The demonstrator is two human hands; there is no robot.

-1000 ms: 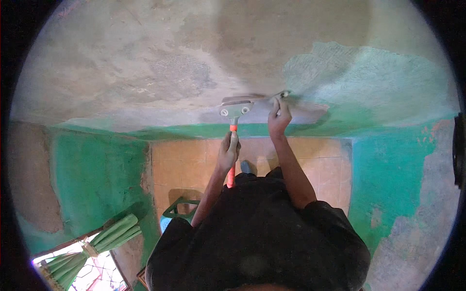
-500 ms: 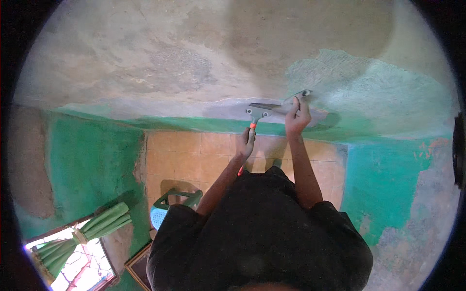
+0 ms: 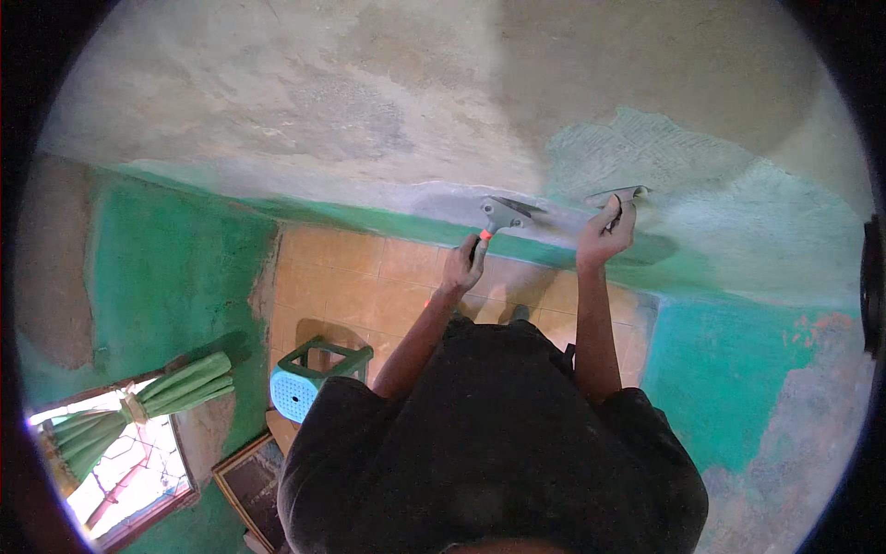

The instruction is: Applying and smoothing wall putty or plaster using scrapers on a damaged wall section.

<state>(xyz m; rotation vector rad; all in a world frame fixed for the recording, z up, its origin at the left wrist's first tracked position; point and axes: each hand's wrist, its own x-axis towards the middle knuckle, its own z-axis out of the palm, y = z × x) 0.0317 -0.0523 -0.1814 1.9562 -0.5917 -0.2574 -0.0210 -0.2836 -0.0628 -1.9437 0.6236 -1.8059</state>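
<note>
Item: we close our left hand (image 3: 464, 263) around an orange-handled metal scraper (image 3: 499, 215), blade up-right at the grey plastered wall (image 3: 369, 102); our right hand (image 3: 604, 235) presses a flat steel trowel (image 3: 620, 194) just beside it.

No packages, labels, signs — no screens.

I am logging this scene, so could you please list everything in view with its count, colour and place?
scraper: 1, grey blade, orange handle, against the wall, centre
flat blade tool: 1, grey, on the wall, right of centre
wall: grey plaster with green paint patches
floor: tan tiles, below
stool: 1, green and blue, on the floor, left
curtain: 1, green, tied, lower left
window: 1, lower left
left hand: grip shut on scraper
right hand: grip shut on flat blade tool
</note>
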